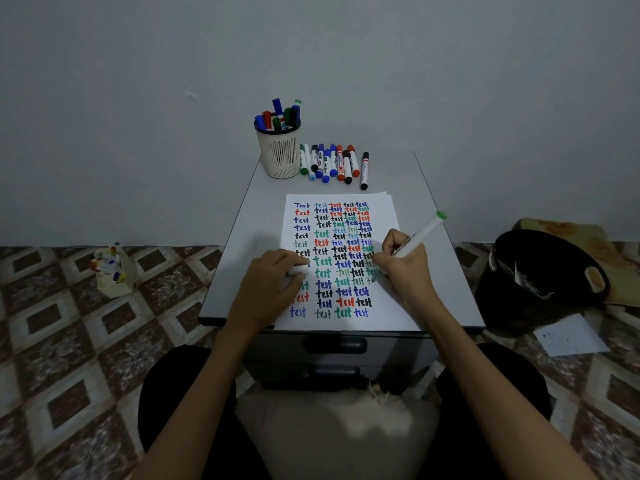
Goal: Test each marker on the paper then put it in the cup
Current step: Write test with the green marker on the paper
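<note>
Fingers (388, 244) of the right hand (403, 268) pinch the green marker (420, 233) tip-down on the paper (388, 306) under them to write, left hand (273, 282) grips what looks like its cap (298, 271) while pinning the sheet, cup (280, 154) sits way beyond both.

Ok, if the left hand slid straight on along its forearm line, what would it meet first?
Probably the row of loose markers beyond the paper. The left hand points away and rightward, so the cup and right hand look off that line, though depth is unclear.
</note>
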